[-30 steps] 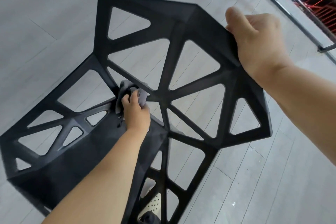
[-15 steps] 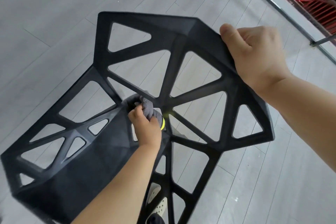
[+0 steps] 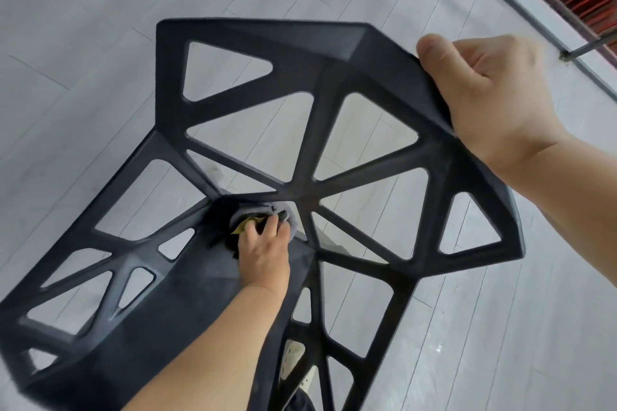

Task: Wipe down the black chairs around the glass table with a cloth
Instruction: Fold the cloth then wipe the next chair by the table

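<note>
The left hand (image 3: 263,253) squeezed the cloth (image 3: 257,212) and had slid it a little to the right, onto the spot where the bars of the chair (image 3: 300,53) meet. The right hand (image 3: 490,100) gripped its top edge, holding it steady. Many bars likely still needed wiping.

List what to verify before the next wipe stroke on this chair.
1. Grip: left hand holds the cloth bunched in its fingers: ok.
2. Contact: cloth is pressed on the black chair where the struts meet: ok.
3. Steadying: right hand grips the backrest's top corner: ok.
4. Footing: chair legs planted on the floor: cannot tell, legs hidden.
5. Clearance: shoe below the seat is clear of the frame: cannot tell.
</note>
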